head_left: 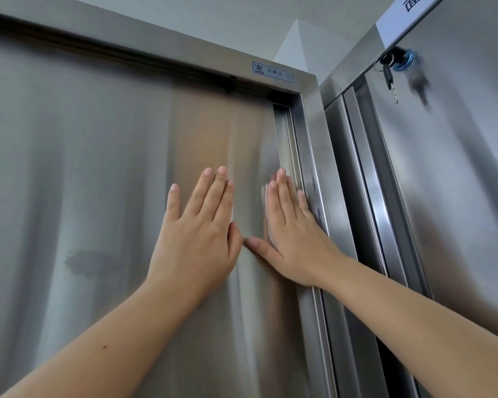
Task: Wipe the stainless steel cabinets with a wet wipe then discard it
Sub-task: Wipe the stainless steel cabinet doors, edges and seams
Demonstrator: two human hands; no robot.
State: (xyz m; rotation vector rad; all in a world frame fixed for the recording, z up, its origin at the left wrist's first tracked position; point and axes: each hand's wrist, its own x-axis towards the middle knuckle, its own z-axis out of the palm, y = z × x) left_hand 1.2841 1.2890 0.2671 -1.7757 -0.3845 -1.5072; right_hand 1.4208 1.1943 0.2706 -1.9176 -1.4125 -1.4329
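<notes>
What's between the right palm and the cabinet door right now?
The wet wipe: in the head view the right hand presses it flat against the cabinet door, with its white edge showing beside the fingers.

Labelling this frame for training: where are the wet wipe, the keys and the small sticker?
wet wipe [266, 205]: head view, its exposed white edge.
keys [387, 72]: head view, black key head.
sticker [273, 72]: head view, its middle.
</notes>
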